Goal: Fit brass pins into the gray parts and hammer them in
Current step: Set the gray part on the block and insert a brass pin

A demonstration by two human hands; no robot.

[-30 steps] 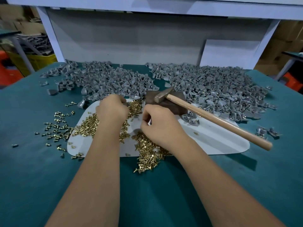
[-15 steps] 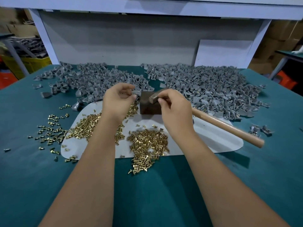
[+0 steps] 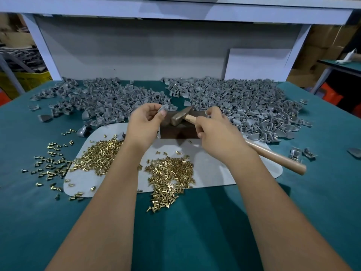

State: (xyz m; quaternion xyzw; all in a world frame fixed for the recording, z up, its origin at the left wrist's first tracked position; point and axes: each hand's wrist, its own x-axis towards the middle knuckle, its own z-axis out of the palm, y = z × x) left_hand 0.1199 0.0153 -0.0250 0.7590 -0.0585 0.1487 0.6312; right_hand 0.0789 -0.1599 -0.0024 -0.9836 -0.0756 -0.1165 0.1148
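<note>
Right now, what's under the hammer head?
The hammer head lies on a dark brown block that sits on the pale mat. The right hand covers part of the handle and the block's right edge, so anything there is hidden.

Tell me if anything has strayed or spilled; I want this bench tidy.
Yes. Brass pins lie scattered off the white mat onto the green table at left, and the near pin heap spills over the mat's front edge.

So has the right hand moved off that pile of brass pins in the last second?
Yes. The right hand has gone up and away from the pile of brass pins and now grips the hammer handle near its head, over the dark block.
</note>
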